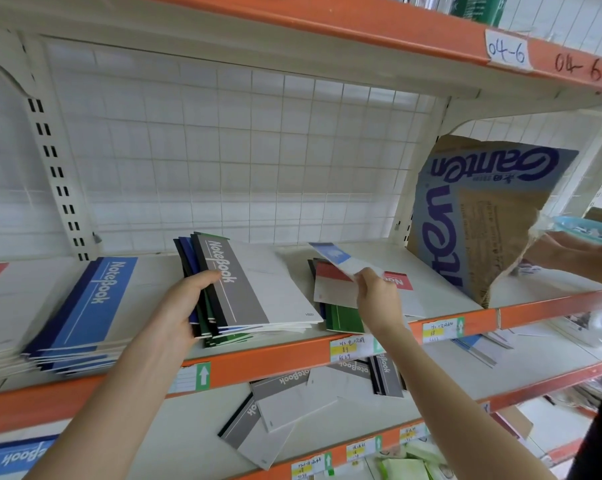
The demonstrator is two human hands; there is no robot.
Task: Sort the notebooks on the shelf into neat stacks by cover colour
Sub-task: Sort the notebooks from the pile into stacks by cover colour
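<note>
Wire-backed shelf (258, 358) — left fingers (202, 280) clasp a flat stack (258, 289); right fingers (363, 277) pinch a blurred, seemingly blue notebook (337, 259).

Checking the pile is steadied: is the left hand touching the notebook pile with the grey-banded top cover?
Touching. The head view shows the left hand gripping the spine side of the grey-topped notebook pile, thumb on its cover.

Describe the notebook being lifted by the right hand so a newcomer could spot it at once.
Look at the orange-edged middle shelf, left of the big leaning cardboard sheet. There the right hand pinches a notebook raised above a loose pile. It is the only one off the shelf, with a light blue band where those under it show red and green.
</note>
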